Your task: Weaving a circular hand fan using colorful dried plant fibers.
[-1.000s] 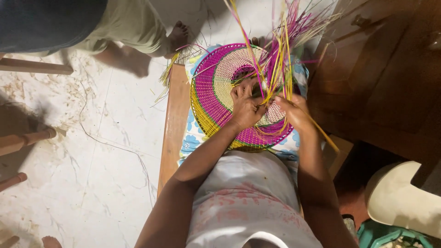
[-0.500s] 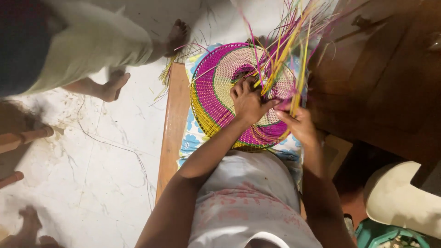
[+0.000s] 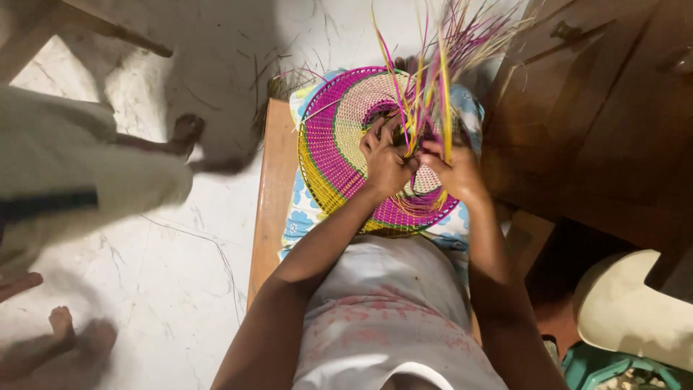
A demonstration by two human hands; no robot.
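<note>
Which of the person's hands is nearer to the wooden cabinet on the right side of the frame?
The right hand. It grips the loose strands on the side of the woven disc nearest the wooden cabinet. The left hand sits further toward the disc's centre.

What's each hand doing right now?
Left hand: closed on the loose strands over the woven disc.
Right hand: closed on the same strands.

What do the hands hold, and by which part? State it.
Both the left hand and right hand pinch the loose coloured strands at their base, where they meet the woven basket.
</note>
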